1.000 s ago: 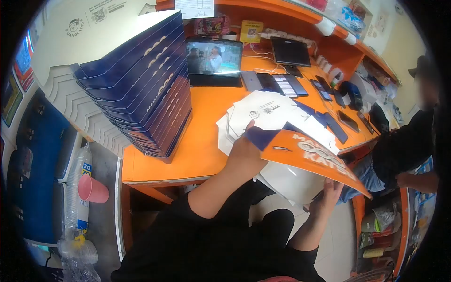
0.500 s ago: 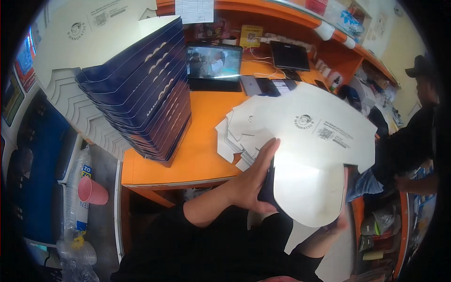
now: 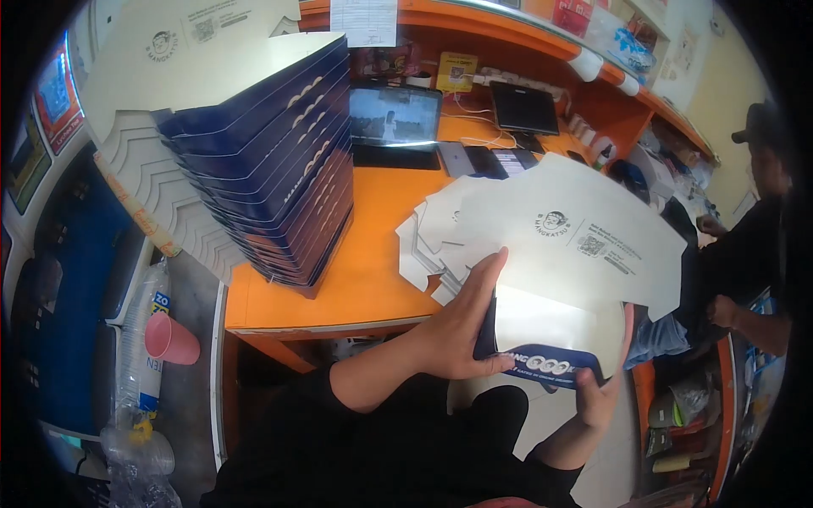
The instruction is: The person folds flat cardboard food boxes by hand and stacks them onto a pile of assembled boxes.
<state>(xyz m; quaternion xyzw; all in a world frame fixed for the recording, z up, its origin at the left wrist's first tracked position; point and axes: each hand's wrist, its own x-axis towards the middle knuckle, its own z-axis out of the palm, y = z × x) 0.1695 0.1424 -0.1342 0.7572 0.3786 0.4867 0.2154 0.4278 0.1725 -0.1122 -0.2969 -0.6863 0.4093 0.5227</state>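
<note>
Fingers of left hand (image 3: 464,332) grip left side of open carton (image 3: 576,262) right of centre, right hand (image 3: 598,398) clasps its printed front panel (image 3: 552,367), white blanks (image 3: 434,224) at centre, carton stack (image 3: 267,157) upper left, orange counter (image 3: 377,203) beneath.

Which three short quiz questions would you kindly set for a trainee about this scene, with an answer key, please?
1. True or false: only the person's right hand touches the open, white-lined cardboard box with a dark-blue printed front.

2. Choose one. Relative to the orange tabletop, the tall stack of nested dark-blue cardboard boxes stands:
A) beneath it
B) on it
C) on a shelf above it

3. Fill in: the word printed around the face logo on the held box's flat white cardboard flap is ____.

Key:
1. False; the left hand grips it too.
2. B
3. MANGKATSU
</note>
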